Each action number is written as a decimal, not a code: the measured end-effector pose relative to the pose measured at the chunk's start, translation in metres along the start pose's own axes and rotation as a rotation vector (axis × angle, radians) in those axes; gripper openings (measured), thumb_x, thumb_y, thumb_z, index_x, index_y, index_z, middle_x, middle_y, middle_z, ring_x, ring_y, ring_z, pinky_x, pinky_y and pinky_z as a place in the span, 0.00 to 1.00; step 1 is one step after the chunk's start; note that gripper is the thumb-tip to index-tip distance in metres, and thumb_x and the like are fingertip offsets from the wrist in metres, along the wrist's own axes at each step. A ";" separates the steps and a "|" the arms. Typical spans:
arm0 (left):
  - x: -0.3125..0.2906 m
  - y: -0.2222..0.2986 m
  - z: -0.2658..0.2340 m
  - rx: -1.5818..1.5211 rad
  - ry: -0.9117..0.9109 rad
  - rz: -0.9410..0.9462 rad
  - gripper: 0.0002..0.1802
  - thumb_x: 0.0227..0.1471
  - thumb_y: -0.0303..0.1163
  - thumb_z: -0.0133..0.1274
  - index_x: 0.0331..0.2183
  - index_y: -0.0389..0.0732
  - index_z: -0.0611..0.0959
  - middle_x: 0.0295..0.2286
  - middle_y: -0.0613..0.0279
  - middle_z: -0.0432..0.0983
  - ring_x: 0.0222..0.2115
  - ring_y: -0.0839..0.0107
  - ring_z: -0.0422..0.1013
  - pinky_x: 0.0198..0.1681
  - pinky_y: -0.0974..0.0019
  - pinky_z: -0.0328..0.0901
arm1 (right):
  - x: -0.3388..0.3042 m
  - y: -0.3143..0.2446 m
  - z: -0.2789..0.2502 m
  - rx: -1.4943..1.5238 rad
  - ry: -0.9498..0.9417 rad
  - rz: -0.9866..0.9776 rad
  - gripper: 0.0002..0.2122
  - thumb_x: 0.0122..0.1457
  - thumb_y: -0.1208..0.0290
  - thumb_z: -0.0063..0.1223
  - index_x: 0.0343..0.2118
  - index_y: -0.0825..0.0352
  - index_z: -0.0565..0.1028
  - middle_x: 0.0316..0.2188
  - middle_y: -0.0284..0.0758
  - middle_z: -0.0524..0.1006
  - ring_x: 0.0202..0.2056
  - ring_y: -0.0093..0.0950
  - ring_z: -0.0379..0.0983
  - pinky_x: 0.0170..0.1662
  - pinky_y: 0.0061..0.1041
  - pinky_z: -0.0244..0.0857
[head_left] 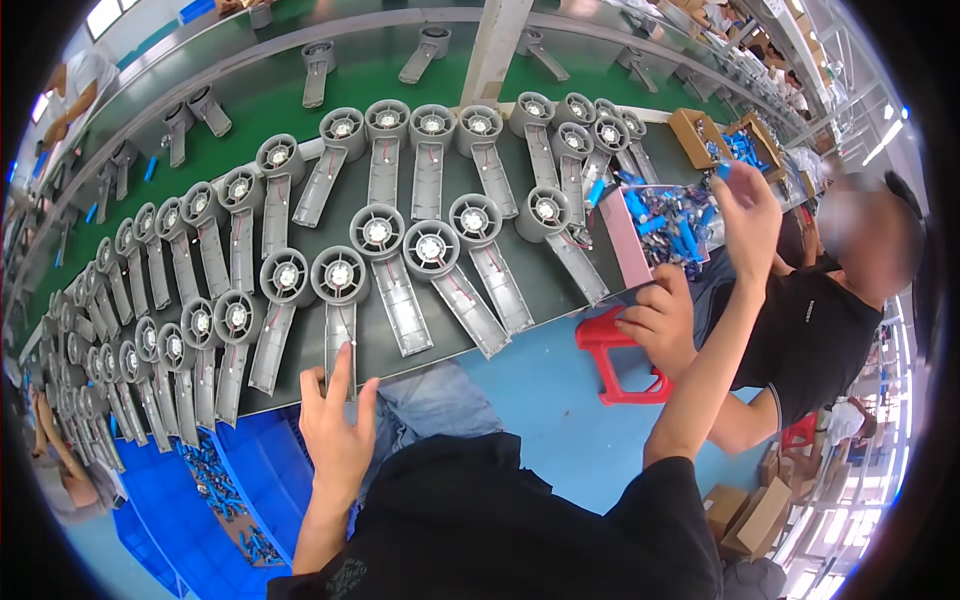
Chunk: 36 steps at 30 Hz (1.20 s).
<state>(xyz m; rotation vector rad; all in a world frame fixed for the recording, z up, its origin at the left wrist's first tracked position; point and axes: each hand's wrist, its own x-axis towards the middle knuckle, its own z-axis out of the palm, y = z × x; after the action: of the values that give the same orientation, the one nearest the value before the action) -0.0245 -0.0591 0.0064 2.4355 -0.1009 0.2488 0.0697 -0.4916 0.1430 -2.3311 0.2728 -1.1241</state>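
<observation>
Left hand fingertips at grey fan housing, right hand raised apart.

Rows of grey fan housings on a dark bench, left hand at its edge.

Bright, even overhead light; strip lamps blown out at upper right, window glare top left. Soft, faint shadows under the grey fan housings on the dark workbench. Heavy fisheye: bench edges bow, black vignette rings the frame. Raised right hand motion-blurred. Rim detail smeared, centre sharp.
</observation>
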 end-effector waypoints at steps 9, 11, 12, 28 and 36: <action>0.001 0.001 -0.009 -0.034 -0.034 -0.032 0.23 0.50 0.30 0.61 0.49 0.38 0.79 0.37 0.48 0.69 0.33 0.53 0.71 0.36 0.60 0.66 | 0.015 0.001 0.001 0.209 -0.076 0.060 0.09 0.55 0.79 0.53 0.39 0.70 0.72 0.30 0.31 0.75 0.29 0.18 0.71 0.30 0.18 0.67; 0.006 -0.001 -0.007 -0.043 0.044 -0.017 0.21 0.50 0.30 0.61 0.47 0.37 0.80 0.37 0.50 0.70 0.34 0.54 0.71 0.35 0.60 0.66 | 0.016 -0.004 0.007 0.220 -0.019 0.025 0.10 0.56 0.77 0.56 0.40 0.70 0.73 0.31 0.30 0.75 0.31 0.17 0.71 0.33 0.18 0.66; 0.010 -0.001 -0.008 -0.042 0.047 -0.020 0.21 0.50 0.30 0.61 0.47 0.37 0.80 0.37 0.50 0.70 0.34 0.54 0.71 0.35 0.60 0.66 | 0.016 -0.007 0.011 0.229 0.038 -0.010 0.11 0.57 0.74 0.59 0.41 0.70 0.75 0.31 0.29 0.75 0.32 0.17 0.71 0.35 0.18 0.66; 0.010 -0.003 -0.016 -0.053 0.087 0.011 0.17 0.49 0.26 0.61 0.43 0.37 0.82 0.35 0.53 0.72 0.29 0.61 0.71 0.32 0.63 0.65 | -0.024 -0.018 0.012 0.289 0.203 0.038 0.14 0.57 0.73 0.60 0.45 0.71 0.74 0.34 0.31 0.76 0.31 0.18 0.73 0.33 0.15 0.67; 0.034 0.021 -0.026 -0.535 0.048 0.185 0.13 0.50 0.21 0.56 0.41 0.32 0.83 0.40 0.52 0.77 0.38 0.64 0.73 0.43 0.67 0.66 | -0.084 -0.133 0.051 0.962 -0.257 0.226 0.10 0.56 0.82 0.53 0.42 0.71 0.72 0.34 0.32 0.75 0.32 0.19 0.73 0.30 0.20 0.74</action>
<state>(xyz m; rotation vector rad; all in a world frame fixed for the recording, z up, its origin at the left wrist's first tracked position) 0.0014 -0.0585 0.0462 1.8880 -0.3289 0.3168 0.0499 -0.3280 0.1337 -1.5022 -0.0964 -0.6147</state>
